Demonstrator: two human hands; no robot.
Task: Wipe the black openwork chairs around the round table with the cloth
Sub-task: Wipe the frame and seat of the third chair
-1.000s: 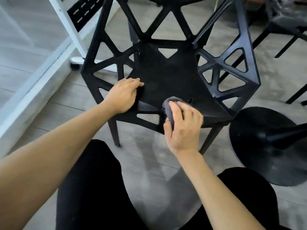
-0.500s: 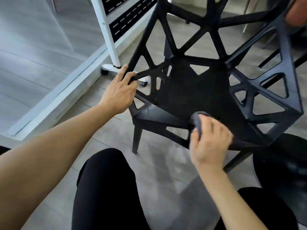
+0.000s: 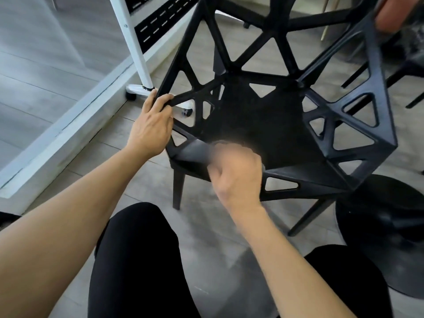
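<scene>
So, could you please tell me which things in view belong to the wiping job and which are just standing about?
Job: black openwork chair, left hand, right hand.
Standing about: white stand, round black base, orange seat.

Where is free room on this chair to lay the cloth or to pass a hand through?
The seat is bare between the left hand, gripping the side strut, and the right side lattice. The large triangular backrest openings look wide enough for a hand. The front edge is crowded: the right hand is blurred there, and the cloth cannot be made out.
</scene>
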